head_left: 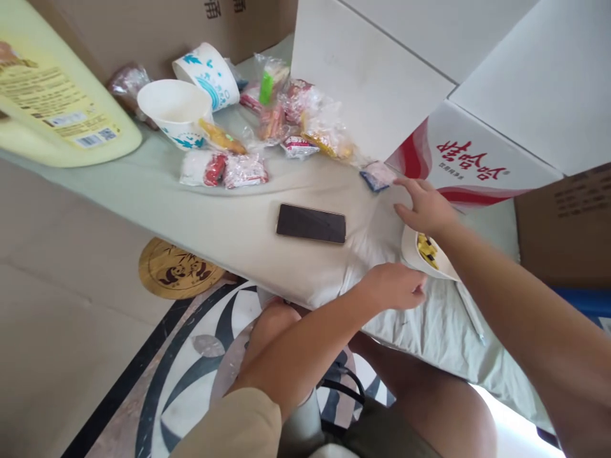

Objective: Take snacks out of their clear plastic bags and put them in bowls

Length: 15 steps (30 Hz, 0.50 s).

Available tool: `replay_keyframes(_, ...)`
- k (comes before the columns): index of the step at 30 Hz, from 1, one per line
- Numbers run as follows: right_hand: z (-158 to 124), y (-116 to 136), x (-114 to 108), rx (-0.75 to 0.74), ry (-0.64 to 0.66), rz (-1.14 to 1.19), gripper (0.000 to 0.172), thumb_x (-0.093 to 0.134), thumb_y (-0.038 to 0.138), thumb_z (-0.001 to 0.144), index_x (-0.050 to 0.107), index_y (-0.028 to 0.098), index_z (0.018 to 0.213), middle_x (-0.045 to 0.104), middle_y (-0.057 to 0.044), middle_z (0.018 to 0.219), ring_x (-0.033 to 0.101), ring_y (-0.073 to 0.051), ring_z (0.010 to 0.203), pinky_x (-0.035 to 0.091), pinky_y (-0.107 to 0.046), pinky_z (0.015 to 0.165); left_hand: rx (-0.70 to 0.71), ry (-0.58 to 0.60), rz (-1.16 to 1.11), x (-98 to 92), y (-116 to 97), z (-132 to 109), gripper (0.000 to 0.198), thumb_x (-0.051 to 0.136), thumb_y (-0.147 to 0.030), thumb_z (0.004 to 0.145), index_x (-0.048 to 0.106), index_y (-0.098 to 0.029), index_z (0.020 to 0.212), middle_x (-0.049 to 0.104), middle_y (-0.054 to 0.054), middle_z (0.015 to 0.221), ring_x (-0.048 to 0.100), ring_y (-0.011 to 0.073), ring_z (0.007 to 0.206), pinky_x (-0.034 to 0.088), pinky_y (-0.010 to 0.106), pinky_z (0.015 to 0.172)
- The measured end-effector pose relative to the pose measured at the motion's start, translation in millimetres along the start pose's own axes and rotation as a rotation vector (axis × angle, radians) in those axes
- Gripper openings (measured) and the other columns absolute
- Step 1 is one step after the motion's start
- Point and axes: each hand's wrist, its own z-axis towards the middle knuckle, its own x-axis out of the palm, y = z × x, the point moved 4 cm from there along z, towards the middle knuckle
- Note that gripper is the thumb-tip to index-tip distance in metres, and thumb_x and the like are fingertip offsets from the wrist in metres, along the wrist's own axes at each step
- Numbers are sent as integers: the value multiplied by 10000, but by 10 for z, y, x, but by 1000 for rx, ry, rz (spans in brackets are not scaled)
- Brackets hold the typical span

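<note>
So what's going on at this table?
A person's right hand is at the edge of a small packet; actual contact is hard to tell. The left hand is curled beside a white container with yellow pieces inside. A phone lies on the cloth, near wrapped packets and paper cups.

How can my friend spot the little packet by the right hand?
Find the white-and-red box with red writing. Just left of it, by the right hand, lies a pale packet. Its dark-blue edge sets it apart from nearby yellow and red wrappers.
</note>
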Motion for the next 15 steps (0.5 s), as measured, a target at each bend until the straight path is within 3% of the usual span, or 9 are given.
replay_keyframes(2,409,101,193,39,70,-4,756,593,340,822,446,245,1557,481,-218,1526,566,-419,1318,493,-575,1012,-9,21,14,-41,29,-9,217,491,-283,908,681,-217,992,760,110,997,709,282,926,516,382,762)
replay_keyframes(4,679,126,359,121,157,-20,785,617,344,829,415,272,1585,461,-223,1520,559,-422,1321,475,-569,1038,-6,28,12,-79,54,-14,222,485,-262,909,680,-209,1000,762,117,1015,711,281,928,521,383,754)
replay_keyframes(7,771,165,517,152,233,-24,747,615,342,843,448,290,1569,537,-194,1388,630,-360,1198,484,-504,1034,-4,25,3,-111,74,-9,235,475,-258,916,679,-206,1020,763,122,1026,714,286,948,533,391,763)
replay_keyframes(12,298,222,455,73,191,46,630,625,429,834,582,294,1448,586,-132,1179,659,-272,911,532,-460,920,33,34,11,-62,26,23,245,464,-272,909,677,-215,1017,752,116,1049,713,299,1000,547,396,782)
replay_keyframes(15,-225,89,173,40,-34,135,507,593,424,840,657,271,1320,619,-110,1067,650,-302,955,526,-491,927,42,46,28,10,2,28,232,466,-252,895,678,-211,980,749,123,1026,710,309,1004,545,405,797)
